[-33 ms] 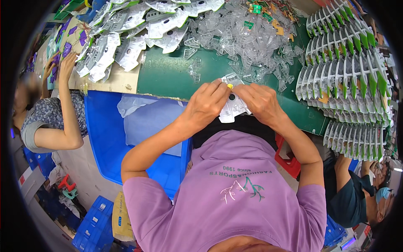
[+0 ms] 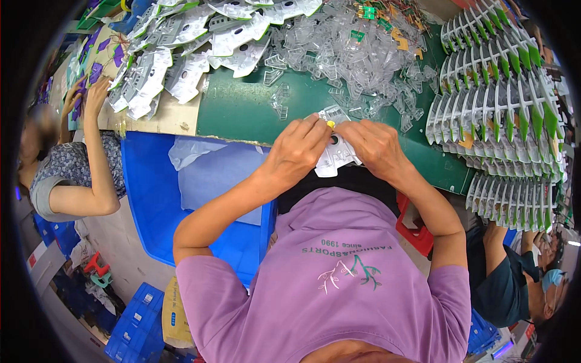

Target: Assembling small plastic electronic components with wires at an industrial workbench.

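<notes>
Between my two hands, at the near edge of the green table, is a white moulded plastic shell (image 2: 334, 156) with a dark round hole. My left hand (image 2: 298, 147) grips its left side with the fingers closed. My right hand (image 2: 374, 147) is closed on its right side, the fingertips near the upper part. A small yellow piece (image 2: 331, 124) shows between my fingertips; which hand holds it I cannot tell. Just beyond lies a heap of clear plastic pieces (image 2: 357, 60), a few of them loose near my left fingers.
Similar white shells (image 2: 181, 75) are piled at the far left. Stacked rows of white and green shells (image 2: 493, 115) stand at the right. A blue bin (image 2: 145, 199) sits below the table edge at my left. Co-workers are at both sides, one with an arm (image 2: 97, 139) on the table.
</notes>
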`<state>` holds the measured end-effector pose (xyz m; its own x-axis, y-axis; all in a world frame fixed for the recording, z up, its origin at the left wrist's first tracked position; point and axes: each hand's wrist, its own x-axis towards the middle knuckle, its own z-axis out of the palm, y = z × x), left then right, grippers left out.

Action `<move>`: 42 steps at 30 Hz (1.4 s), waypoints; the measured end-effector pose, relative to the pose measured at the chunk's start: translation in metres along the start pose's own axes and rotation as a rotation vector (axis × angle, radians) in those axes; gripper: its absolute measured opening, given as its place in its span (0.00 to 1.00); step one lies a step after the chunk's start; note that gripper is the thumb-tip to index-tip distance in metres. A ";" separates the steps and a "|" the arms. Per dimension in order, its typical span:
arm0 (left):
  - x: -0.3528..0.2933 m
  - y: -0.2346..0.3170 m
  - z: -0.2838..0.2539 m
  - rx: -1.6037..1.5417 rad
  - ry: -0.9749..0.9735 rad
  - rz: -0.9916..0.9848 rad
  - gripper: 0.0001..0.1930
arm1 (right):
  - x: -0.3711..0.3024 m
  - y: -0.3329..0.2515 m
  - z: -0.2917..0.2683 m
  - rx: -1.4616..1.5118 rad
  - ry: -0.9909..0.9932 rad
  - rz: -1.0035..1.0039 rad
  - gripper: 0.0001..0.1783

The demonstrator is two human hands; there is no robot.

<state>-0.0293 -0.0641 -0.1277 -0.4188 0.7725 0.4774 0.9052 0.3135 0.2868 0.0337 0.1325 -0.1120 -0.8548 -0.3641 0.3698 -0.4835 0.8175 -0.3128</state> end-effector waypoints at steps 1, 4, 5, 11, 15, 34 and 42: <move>0.000 -0.003 0.000 -0.002 -0.001 0.002 0.13 | 0.001 0.001 -0.001 0.039 -0.018 0.037 0.09; -0.006 -0.013 0.004 -0.147 0.029 -0.002 0.14 | 0.004 -0.004 -0.008 0.182 -0.053 0.260 0.08; -0.009 -0.012 0.006 -0.182 0.070 -0.031 0.16 | 0.003 -0.004 -0.009 0.179 -0.052 0.263 0.08; -0.008 -0.007 0.016 -0.411 0.206 -0.241 0.30 | -0.004 -0.013 -0.024 0.239 -0.118 0.365 0.14; -0.002 -0.009 0.017 -0.475 0.132 -0.169 0.35 | -0.006 -0.013 -0.024 0.241 -0.137 0.361 0.16; -0.001 -0.013 0.015 -0.420 -0.048 -0.147 0.38 | -0.030 -0.062 0.006 0.069 0.148 0.269 0.17; -0.005 -0.018 0.007 -0.545 -0.115 -0.188 0.31 | -0.038 -0.059 -0.008 0.295 0.314 0.434 0.18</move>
<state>-0.0428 -0.0692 -0.1410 -0.5304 0.7956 0.2928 0.6362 0.1453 0.7578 0.0963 0.1014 -0.0999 -0.9109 0.1597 0.3805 -0.1738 0.6877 -0.7049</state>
